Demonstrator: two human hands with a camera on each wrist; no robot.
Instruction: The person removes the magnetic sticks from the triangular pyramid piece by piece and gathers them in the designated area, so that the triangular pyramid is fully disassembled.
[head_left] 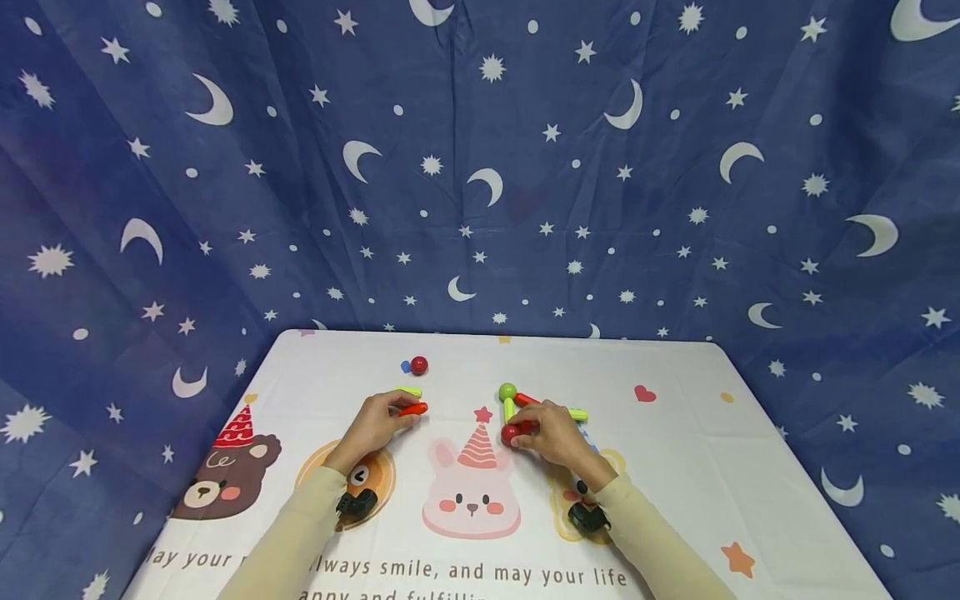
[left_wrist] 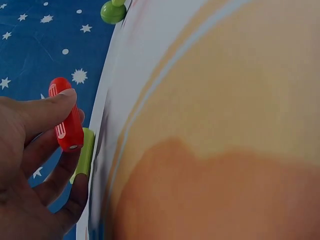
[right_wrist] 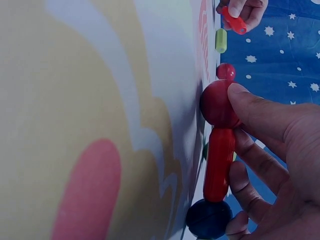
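My left hand [head_left: 375, 427] pinches a short red rod [left_wrist: 66, 117] between thumb and fingers, above the table. Just beyond it lies a yellow-green rod [head_left: 410, 391]. With thumb and fingers my right hand [head_left: 557, 435] grips a red ball [right_wrist: 220, 104]. In the right wrist view that ball meets a red rod [right_wrist: 219, 165], which ends at a dark blue ball [right_wrist: 209, 219]. From the red ball a yellow-green rod [head_left: 508, 409] runs back to a green ball [head_left: 507, 391], where another red rod [head_left: 527, 400] slants off. My right hand partly hides this group.
Farther back on the left, another red ball [head_left: 419, 365] sits beside a small blue piece [head_left: 406, 367]. One more yellow-green rod [head_left: 578, 414] shows just past my right hand. A printed white cloth [head_left: 652, 467] covers the table, and a blue star-patterned curtain [head_left: 480, 250] hangs behind.
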